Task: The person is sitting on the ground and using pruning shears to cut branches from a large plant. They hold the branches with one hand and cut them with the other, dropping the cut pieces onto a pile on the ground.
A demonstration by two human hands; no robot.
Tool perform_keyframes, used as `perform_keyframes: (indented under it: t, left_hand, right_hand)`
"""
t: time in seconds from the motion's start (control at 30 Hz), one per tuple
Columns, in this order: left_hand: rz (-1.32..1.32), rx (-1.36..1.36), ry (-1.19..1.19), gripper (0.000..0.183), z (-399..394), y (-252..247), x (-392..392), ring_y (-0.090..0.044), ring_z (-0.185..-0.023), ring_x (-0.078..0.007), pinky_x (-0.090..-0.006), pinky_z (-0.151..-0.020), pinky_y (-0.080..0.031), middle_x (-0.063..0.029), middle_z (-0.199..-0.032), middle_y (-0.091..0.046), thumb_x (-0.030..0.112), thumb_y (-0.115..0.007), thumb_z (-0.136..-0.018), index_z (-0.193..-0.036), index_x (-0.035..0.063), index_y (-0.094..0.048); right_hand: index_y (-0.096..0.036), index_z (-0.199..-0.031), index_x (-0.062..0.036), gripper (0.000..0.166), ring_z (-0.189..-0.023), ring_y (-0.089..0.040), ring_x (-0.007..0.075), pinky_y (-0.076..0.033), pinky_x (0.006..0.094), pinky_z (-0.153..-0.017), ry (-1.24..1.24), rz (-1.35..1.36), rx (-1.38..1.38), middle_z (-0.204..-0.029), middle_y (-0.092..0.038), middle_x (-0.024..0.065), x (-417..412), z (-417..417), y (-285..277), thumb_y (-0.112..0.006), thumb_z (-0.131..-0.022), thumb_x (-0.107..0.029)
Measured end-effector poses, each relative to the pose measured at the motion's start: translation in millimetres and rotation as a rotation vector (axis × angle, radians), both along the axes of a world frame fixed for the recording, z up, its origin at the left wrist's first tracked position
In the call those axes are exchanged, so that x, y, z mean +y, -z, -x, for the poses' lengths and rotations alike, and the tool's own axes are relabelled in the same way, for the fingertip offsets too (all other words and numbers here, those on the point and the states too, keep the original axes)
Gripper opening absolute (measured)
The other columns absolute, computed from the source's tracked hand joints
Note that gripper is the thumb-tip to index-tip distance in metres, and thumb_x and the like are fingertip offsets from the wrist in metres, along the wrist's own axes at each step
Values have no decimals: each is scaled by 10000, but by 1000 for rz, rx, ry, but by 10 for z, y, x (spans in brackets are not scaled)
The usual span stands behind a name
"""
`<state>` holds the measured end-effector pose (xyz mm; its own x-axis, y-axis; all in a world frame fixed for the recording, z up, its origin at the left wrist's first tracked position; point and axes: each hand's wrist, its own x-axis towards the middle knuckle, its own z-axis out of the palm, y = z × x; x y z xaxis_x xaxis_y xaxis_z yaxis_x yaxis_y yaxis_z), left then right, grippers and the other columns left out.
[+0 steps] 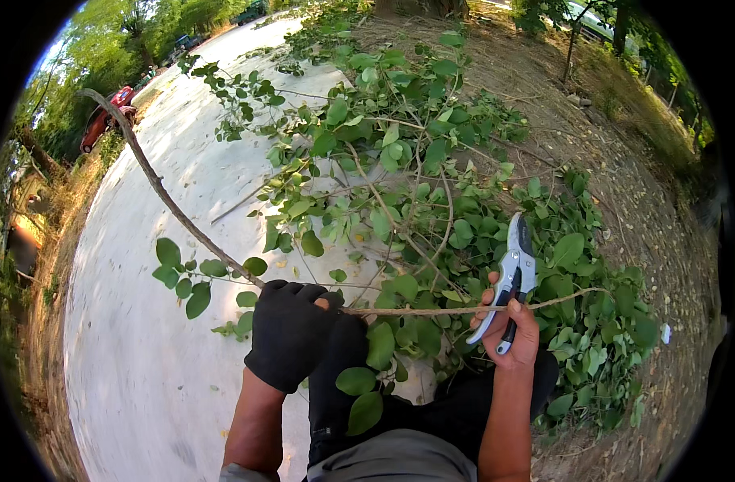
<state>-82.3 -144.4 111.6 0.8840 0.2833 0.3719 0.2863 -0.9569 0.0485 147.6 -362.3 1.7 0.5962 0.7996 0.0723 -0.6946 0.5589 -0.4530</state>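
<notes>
My left hand [292, 334], in a black glove with a bare thumb tip showing, is closed around a long, bent branch [175, 208]. The thick end of the branch curves up to the far left, and its thinner length runs right, across my lap. In my bare right hand [509, 328] is a pair of pruning shears [520, 259], with silver metal and black parts, blades pointing away from me. The thin end of the branch passes at the right fingers, by the shears' handles; whether they also grip it is hard to tell. Green leaves [364, 413] hang over my dark trousers.
A heap of cut leafy branches [397, 181] spreads before me and to my right. Pale concrete paving [150, 361] lies at left, bare soil [650, 211] at right. Farther off are a tree trunk [422, 7] and a red vehicle [99, 126].
</notes>
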Motion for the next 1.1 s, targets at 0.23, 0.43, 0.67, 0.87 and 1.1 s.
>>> perform_keyframes:
  t: [0.23, 0.43, 0.67, 0.87, 1.1]
  left_hand:
    - [353, 180, 44, 162, -40, 670, 272, -657, -749, -324, -404, -716, -520, -90, -826, -694, 125, -679, -775, -928, 124, -734]
    - [761, 264, 49, 323, -80, 442, 203, -671, -826, -322, -400, -771, -534, -126, -903, -698, 302, -675, -807, -1100, 183, -739]
    - [692, 247, 76, 414, -635, 720, -288, -651, -767, -335, -421, -747, -515, -153, -861, -685, 346, -633, -901, -1186, 47, -630]
    - [1008, 406, 71, 289, -866, 790, -265, -626, -713, -295, -403, -706, -492, -187, -818, -662, 288, -594, -952, -1070, 31, -655]
    - [731, 161, 4, 266, -922, 956, -48, -630, -754, -395, -454, -659, -480, -203, -803, -649, 291, -581, -952, -906, 35, -637]
  right_hand:
    - [-505, -1284, 37, 458, -816, -690, 298, -595, 455, -722, 46, 218, -42, -978, -675, 179, 52, 66, 2, -654, -865, -76]
    - [-531, -1244, 54, 430, -769, -693, 275, -593, 424, -711, -35, 319, 0, -936, -680, 148, 268, 103, 62, -665, -862, -90]
    - [-553, -1203, 39, 405, -772, -681, 255, -587, 408, -703, -127, 404, 59, -920, -666, 160, 384, 256, 250, -687, -844, -94]
    - [-536, -1182, 55, 405, -846, -671, 245, -586, 377, -736, -116, 534, -79, -1008, -654, 167, 324, 191, 215, -702, -855, -116]
    - [-507, -1184, 82, 337, -903, -668, 265, -586, 415, -773, -221, 785, -67, -1104, -629, 206, -229, 257, 523, -604, -889, -49]
